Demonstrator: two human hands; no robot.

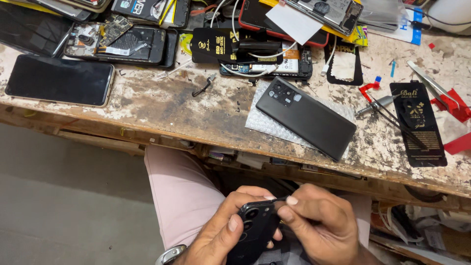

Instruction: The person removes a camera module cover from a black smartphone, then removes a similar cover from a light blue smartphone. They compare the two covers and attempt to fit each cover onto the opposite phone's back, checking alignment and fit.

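Low in the head view, below the bench edge and over the lap, the left hand [223, 235] grips a dark phone [255, 230] with its camera lenses facing up. Its thumb lies across the phone's near edge, the other fingers curl around behind, and the index tip reaches the top corner. A metal watch band [169, 255] shows at that wrist.

At 3 o'clock from the phone, touching it, the right hand [319, 221] has its thumb and index finger pinched shut on a thin dark tool [280, 199], whose tip meets the phone's upper corner beside the lenses. The other fingers are folded into the palm. What sort of tool it is cannot be told; it is too small.

At 12 o'clock from the hands, on the worn workbench [162, 105], a black back cover [306, 118] lies tilted on a piece of bubble wrap [260, 122], its camera holes toward 11 o'clock. At 3 o'clock from it lie a screwdriver [375, 104], then a black card [419, 122] and tweezers [434, 86], with red scraps [454, 108] near them. Far off at 9 o'clock of the cover lies a dark-screened phone [59, 80], face up. Along the bench's far edge sit opened phones [117, 41] with bare circuit boards, white cables [260, 61] and more loose parts, crowded together.

A pink trouser leg [181, 191] fills the space at 10 o'clock from the hands.
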